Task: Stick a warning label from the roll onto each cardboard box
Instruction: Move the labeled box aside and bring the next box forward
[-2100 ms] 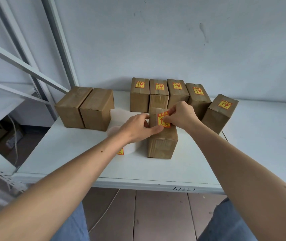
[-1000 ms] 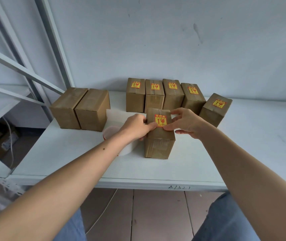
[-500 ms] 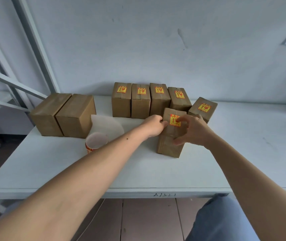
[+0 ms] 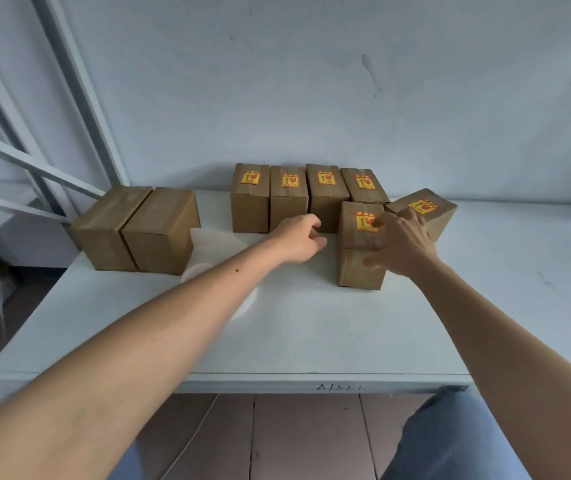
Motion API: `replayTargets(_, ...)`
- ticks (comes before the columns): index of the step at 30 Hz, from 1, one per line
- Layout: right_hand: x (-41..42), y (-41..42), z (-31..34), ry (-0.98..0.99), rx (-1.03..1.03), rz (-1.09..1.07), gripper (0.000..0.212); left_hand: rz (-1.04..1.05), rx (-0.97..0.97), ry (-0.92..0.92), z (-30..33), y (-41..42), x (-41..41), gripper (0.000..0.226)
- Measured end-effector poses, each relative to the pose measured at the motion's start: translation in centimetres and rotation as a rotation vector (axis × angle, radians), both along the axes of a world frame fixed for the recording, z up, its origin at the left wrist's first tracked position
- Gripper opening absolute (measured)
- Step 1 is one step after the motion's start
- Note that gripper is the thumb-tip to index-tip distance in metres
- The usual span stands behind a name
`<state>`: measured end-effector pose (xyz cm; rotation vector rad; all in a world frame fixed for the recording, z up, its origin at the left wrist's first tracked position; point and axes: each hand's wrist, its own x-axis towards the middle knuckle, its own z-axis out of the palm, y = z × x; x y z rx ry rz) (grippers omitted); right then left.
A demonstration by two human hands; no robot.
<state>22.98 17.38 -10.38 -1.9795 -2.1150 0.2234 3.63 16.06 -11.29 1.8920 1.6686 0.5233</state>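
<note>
A cardboard box [image 4: 355, 268] with a yellow-and-red warning label [image 4: 363, 221] on top stands upright on the white table [image 4: 312, 334]. My right hand [image 4: 402, 244] grips this box, thumb on its front and fingers over the top by the label. My left hand [image 4: 299, 239] hovers just left of the box, fingers loosely curled, holding nothing. The label roll [image 4: 194, 273] lies mostly hidden under my left forearm. Several labelled boxes [image 4: 289, 199] line the back wall, one more [image 4: 426, 211] sits angled at the right. Two unlabelled boxes [image 4: 135, 230] stand at the left.
White backing paper [image 4: 216, 240] trails from the roll toward the boxes. A metal shelf frame [image 4: 69, 109] rises at the left. A pale wall stands close behind the boxes. The table edge [image 4: 312, 381] runs near my knees.
The label was pressed flat on the box top. My left hand let go of the box and drew back to the left. My right hand slid the box back toward the labelled row.
</note>
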Motion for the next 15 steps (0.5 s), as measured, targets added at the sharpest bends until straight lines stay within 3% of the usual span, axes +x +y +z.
replayTargets(5, -6.6, -1.7, 1.9, 0.097, 0.141, 0.181, 0.059, 0.126, 0.113, 0.073, 2.1, -2.2, -8.2, 0.045)
replayTargets(8, -12.6, -2.2, 2.4, 0.161, 0.104, 0.318, 0.055, 0.256, 0.113, 0.102, 2.3, -3.5, -14.4, 0.047)
replayTargets(15, -23.6, -1.9, 0.6, 0.2, -0.122, 0.45, 0.08, 0.413, 0.103, 0.599, 1.9, -5.7, -24.2, 0.099)
